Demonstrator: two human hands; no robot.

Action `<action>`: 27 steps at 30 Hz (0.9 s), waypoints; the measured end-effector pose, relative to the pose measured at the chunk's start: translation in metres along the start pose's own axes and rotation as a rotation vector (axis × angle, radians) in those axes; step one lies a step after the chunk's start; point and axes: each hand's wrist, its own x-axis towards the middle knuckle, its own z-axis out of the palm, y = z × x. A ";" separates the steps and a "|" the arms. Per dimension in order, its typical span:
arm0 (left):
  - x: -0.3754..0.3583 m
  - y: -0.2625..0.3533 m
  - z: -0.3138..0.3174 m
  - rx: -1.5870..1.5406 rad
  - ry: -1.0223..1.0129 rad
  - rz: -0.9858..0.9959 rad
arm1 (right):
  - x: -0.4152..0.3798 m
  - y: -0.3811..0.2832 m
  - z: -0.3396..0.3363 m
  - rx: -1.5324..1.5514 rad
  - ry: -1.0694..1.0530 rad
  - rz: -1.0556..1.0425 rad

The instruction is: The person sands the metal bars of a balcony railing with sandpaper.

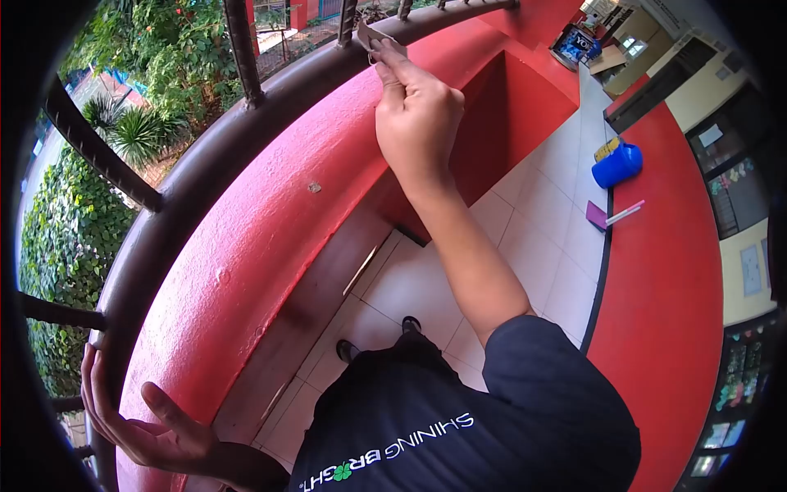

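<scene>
My right hand [414,107] is raised at the top centre, its fingers pinched on a small, thin brownish piece [370,37] beside the dark metal rail [303,78]. What that piece is, I cannot make out. At the lower left, my left hand [147,418] has its fingers apart and nothing in it, close to the rail and over the red ledge [246,238]. A small pale spot [314,188] marks the ledge between the hands.
Thin dark bars [98,148] rise from the rail, with plants beyond. On the right, a blue bin [616,166] and a purple dustpan [596,216] are by the red wall [656,312]. Cardboard boxes [635,49] are at the top right, beyond the tiled floor [533,230].
</scene>
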 end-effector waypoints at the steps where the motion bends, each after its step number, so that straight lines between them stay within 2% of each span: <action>1: -0.001 0.001 -0.001 -0.015 -0.008 -0.001 | 0.004 -0.004 -0.008 0.036 -0.046 0.103; 3: -0.001 0.001 -0.003 -0.036 -0.012 -0.001 | 0.021 0.016 -0.005 -0.099 -0.040 0.367; 5: -0.002 -0.002 -0.005 -0.058 -0.020 0.012 | 0.004 0.005 0.004 -0.113 0.027 0.176; 7: 0.000 -0.006 -0.003 -0.073 -0.017 0.012 | -0.008 -0.023 -0.007 -0.079 -0.081 0.126; 8: 0.000 -0.007 -0.004 -0.067 -0.029 0.025 | -0.003 -0.017 -0.006 -0.031 -0.023 0.098; 9: 0.000 -0.007 -0.006 -0.058 -0.049 0.041 | 0.004 -0.003 -0.002 -0.032 -0.030 0.099; 11: -0.001 0.000 -0.005 -0.026 -0.008 0.020 | 0.018 0.022 0.006 -0.223 -0.011 0.316; 13: 0.002 0.000 -0.007 -0.025 -0.012 0.025 | 0.007 -0.024 -0.011 -0.088 -0.119 0.187; 14: 0.003 0.005 -0.009 -0.010 -0.001 -0.006 | -0.002 -0.039 -0.031 0.046 -0.300 0.178; 15: 0.004 0.007 -0.010 -0.051 0.003 -0.025 | -0.015 -0.058 -0.051 0.226 -0.380 0.255; 16: 0.004 0.008 -0.009 -0.034 0.019 -0.046 | -0.032 -0.064 -0.071 0.221 -0.330 0.313; 17: 0.005 0.011 -0.006 -0.022 0.041 -0.065 | -0.051 -0.054 -0.084 0.252 -0.166 0.270; 20: 0.004 0.018 -0.003 -0.008 0.092 -0.057 | -0.126 0.023 -0.150 -0.081 -0.091 0.478; 22: 0.008 0.023 -0.002 0.018 0.120 -0.044 | -0.207 0.086 -0.193 -0.259 -0.211 0.621; 23: 0.010 0.025 -0.003 0.015 0.124 -0.055 | -0.258 0.119 -0.227 -0.442 -0.413 0.650; 25: 0.017 0.032 -0.008 0.073 0.108 -0.078 | -0.346 0.134 -0.300 -0.573 -0.656 0.759; 26: 0.024 0.036 -0.010 0.054 0.066 -0.151 | -0.381 0.128 -0.342 -0.740 -0.919 0.943; 27: 0.033 0.040 -0.012 0.034 0.024 -0.227 | -0.437 0.134 -0.393 -0.828 -1.134 0.975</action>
